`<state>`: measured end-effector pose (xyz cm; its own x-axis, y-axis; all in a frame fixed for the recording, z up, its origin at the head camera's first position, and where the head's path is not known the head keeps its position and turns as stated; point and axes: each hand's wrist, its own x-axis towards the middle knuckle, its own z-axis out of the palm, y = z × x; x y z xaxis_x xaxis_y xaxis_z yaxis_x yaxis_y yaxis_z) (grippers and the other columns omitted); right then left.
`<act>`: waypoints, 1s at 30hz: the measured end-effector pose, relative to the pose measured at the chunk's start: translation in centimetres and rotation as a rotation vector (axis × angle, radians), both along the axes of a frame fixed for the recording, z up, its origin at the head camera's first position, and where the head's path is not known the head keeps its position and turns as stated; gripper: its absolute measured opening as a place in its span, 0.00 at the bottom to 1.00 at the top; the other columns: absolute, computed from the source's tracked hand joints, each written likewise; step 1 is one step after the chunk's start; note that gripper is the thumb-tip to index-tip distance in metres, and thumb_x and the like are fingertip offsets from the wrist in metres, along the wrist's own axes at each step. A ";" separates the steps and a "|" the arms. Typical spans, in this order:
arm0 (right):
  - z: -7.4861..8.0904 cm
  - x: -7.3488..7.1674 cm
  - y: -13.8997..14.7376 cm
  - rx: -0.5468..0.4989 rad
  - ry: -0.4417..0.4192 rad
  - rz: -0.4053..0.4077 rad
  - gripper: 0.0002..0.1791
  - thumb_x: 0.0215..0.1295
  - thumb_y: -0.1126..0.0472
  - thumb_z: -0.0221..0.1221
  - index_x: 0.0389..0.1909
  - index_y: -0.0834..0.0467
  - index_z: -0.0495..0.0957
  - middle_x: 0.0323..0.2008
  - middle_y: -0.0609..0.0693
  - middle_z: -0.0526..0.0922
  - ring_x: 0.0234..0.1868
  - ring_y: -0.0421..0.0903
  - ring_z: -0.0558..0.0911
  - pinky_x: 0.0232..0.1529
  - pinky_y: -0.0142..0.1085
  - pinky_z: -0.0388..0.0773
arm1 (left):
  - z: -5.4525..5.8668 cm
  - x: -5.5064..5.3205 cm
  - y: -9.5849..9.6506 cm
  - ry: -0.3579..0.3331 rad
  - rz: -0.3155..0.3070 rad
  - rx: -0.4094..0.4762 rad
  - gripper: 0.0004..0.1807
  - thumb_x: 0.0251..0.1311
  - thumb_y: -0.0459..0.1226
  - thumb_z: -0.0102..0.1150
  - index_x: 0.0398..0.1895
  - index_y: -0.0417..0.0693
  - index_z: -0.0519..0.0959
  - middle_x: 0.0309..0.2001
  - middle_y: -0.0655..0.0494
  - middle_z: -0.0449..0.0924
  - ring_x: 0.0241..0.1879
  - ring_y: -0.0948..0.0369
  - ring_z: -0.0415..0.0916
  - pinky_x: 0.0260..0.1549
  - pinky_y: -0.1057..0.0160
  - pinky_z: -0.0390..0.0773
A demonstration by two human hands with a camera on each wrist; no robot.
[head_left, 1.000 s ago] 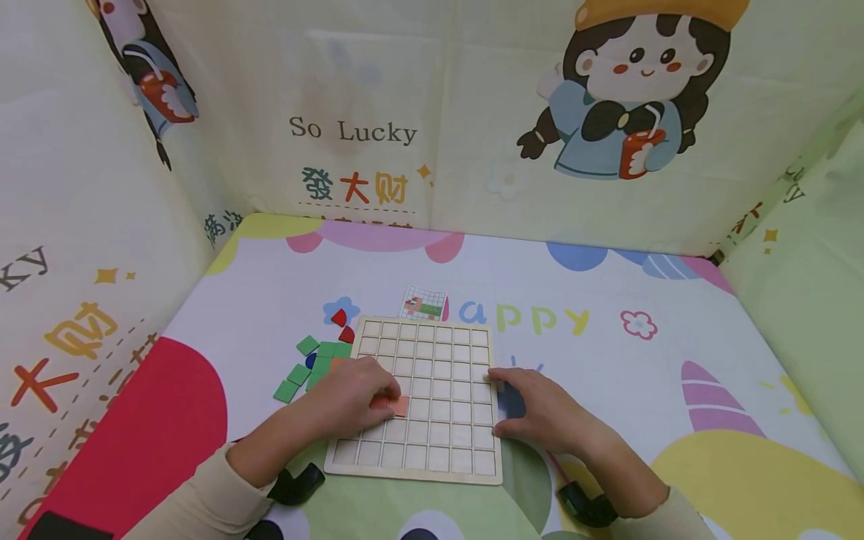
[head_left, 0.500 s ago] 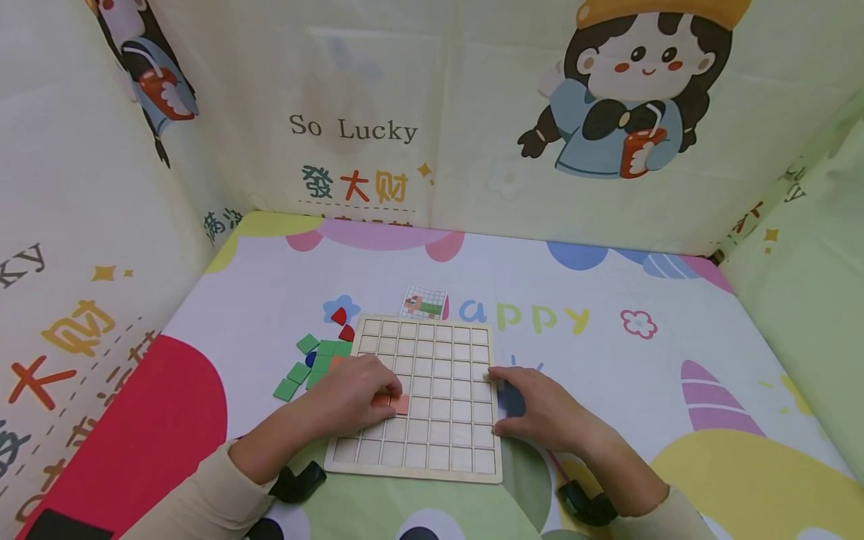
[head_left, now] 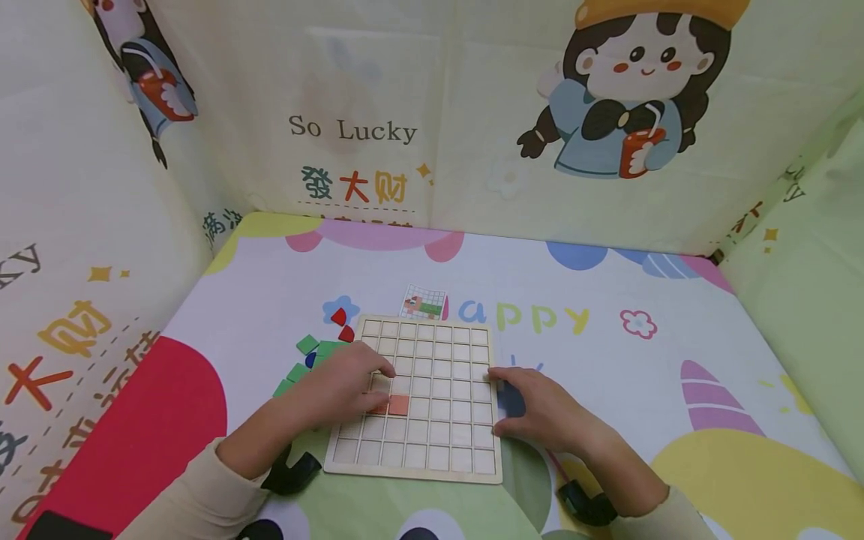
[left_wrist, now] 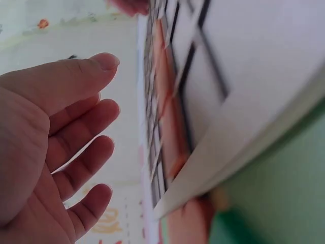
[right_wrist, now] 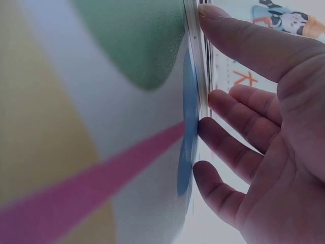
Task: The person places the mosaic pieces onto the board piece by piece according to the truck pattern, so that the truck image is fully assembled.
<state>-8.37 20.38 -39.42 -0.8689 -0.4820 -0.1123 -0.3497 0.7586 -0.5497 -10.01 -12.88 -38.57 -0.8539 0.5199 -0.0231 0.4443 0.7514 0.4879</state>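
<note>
A square wooden grid board (head_left: 439, 455) lies on the patterned cloth in the head view. Salmon-orange square tiles (head_left: 399, 405) sit side by side in cells of its left part. Over the board's left edge is my left hand (head_left: 331, 390), thumb and fingers apart. In the left wrist view this hand (left_wrist: 66, 137) holds nothing, and a row of orange tiles (left_wrist: 167, 107) shows in the board beside it. My right hand (head_left: 550, 411) rests its thumb and fingertips on the board's right edge. The right wrist view shows the fingertips (right_wrist: 208, 122) against that edge.
Left of the board lie several green square tiles (head_left: 307, 345), red curved pieces (head_left: 346, 334) and a blue piece (head_left: 310, 359), partly hidden by the left hand. A small pattern card (head_left: 423, 303) lies behind the board. Printed fabric walls (head_left: 472, 150) enclose the table.
My left hand has let go of the orange tile and drawn back leftward, its fingers spreading, leaving the tile in its cell. The right hand stays at the board's edge.
</note>
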 end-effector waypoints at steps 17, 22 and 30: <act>-0.1 0.0 -0.2 0.005 -0.014 -0.011 0.41 0.52 0.53 0.75 0.67 0.59 0.72 0.61 0.55 0.76 0.64 0.58 0.72 0.63 0.56 0.67 | 1.1 -0.1 -4.3 -0.006 0.157 0.047 0.19 0.57 0.37 0.72 0.51 0.44 0.83 0.51 0.48 0.78 0.56 0.47 0.70 0.43 0.53 0.82; -0.1 0.0 -0.2 0.008 -0.023 -0.016 0.41 0.52 0.53 0.75 0.67 0.59 0.72 0.62 0.55 0.76 0.64 0.58 0.72 0.62 0.56 0.67 | 0.7 -0.3 -5.4 -0.028 0.173 0.059 0.18 0.57 0.36 0.72 0.51 0.42 0.83 0.50 0.47 0.78 0.55 0.46 0.70 0.36 0.57 0.84; -0.2 0.0 -0.2 0.006 -0.025 -0.023 0.41 0.52 0.54 0.75 0.67 0.58 0.72 0.62 0.55 0.76 0.65 0.58 0.72 0.63 0.56 0.67 | -0.3 -0.9 -6.3 -0.003 0.162 0.047 0.11 0.58 0.34 0.71 0.45 0.47 0.85 0.44 0.53 0.80 0.52 0.48 0.71 0.40 0.54 0.83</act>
